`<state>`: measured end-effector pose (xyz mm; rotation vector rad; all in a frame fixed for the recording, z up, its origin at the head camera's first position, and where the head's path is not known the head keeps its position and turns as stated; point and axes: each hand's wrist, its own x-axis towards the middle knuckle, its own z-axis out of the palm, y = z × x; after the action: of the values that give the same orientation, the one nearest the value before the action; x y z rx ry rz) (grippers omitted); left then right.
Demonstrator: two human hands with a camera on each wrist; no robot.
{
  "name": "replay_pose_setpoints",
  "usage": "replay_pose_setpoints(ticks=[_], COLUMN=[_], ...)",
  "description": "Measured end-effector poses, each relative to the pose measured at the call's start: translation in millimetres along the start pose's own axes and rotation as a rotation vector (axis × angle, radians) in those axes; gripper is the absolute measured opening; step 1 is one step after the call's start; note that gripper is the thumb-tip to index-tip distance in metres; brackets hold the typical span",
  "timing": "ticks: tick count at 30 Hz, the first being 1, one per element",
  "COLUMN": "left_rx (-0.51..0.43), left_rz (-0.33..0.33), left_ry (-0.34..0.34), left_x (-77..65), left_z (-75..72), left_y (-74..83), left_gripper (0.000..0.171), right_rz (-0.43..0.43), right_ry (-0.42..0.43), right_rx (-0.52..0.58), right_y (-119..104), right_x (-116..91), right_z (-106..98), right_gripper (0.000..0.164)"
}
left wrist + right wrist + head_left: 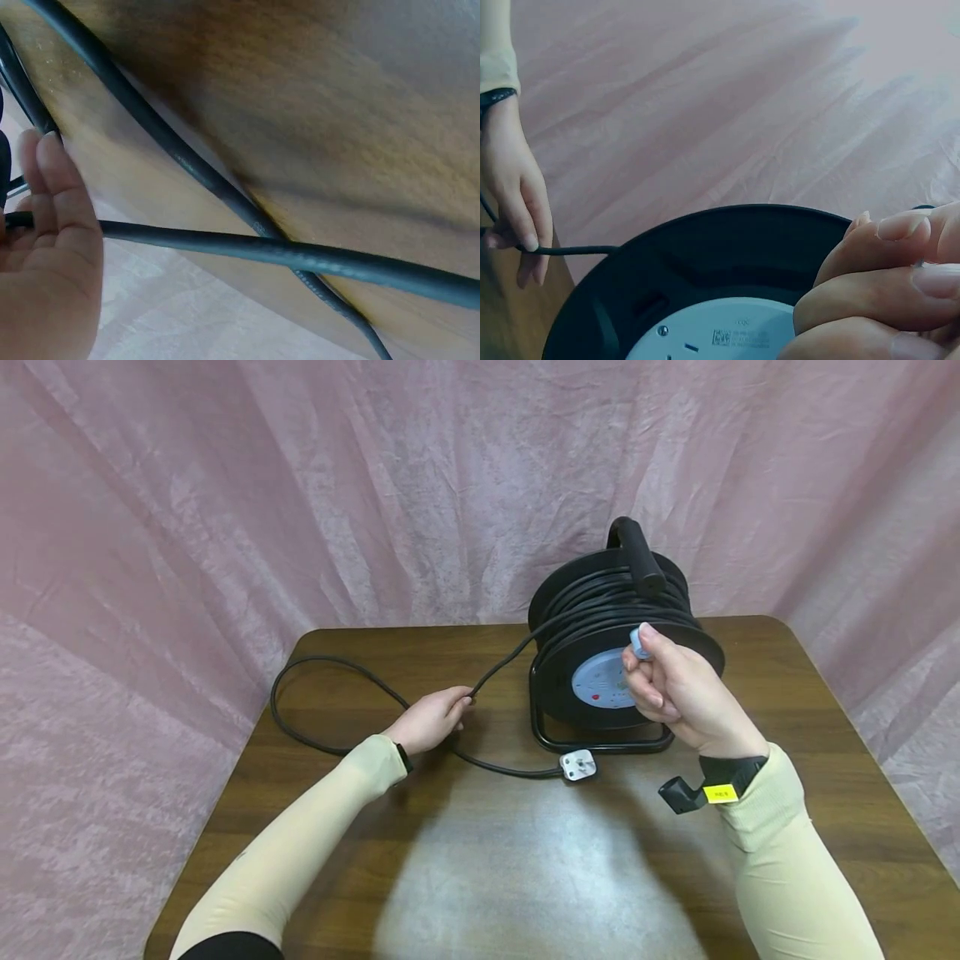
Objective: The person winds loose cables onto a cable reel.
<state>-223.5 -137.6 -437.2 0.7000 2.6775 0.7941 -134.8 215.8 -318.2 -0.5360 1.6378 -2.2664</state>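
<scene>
A black cable reel (557,689) with a pale blue socket face (596,681) stands upright on its tube frame, right of the table's middle. Its small light-blue winding knob (638,644) is pinched between the thumb and curled fingers of my right hand (686,693). From the drum a black cable (504,665) runs left and down to my left hand (431,720), which holds it between thumb and fingers just above the table. In the left wrist view the cable (187,238) leaves that hand and crosses another stretch of itself. My right fingers hide part of the socket face.
Beyond my left hand, a loose loop of cable (281,714) lies on the wooden table (787,710). The white plug (578,765) rests at the foot of the reel frame. A carrying handle (637,556) tops the reel, and a pink curtain (450,485) hangs behind.
</scene>
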Motion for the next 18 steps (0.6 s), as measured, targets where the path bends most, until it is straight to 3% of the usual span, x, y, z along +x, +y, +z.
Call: replay_pose_setpoints(ticks=[7, 12, 18], left_rx=[0.012, 0.175, 0.359], left_rz=[0.017, 0.02, 0.054], left_ry=[0.029, 0.106, 0.23], left_x=[2.6, 0.5, -5.4], left_z=[0.0, -0.1, 3.0], left_y=[4.4, 5.7, -6.1], left_gripper=[0.037, 0.039, 0.034], right_rz=[-0.009, -0.009, -0.018], right_ry=[0.016, 0.008, 0.01], right_rx=[0.023, 0.045, 0.05], right_y=[-1.8, -1.8, -2.0], right_x=[-4.2, -6.1, -9.8], right_z=[-4.1, -5.3, -8.0], right_gripper=[0.04, 0.04, 0.04])
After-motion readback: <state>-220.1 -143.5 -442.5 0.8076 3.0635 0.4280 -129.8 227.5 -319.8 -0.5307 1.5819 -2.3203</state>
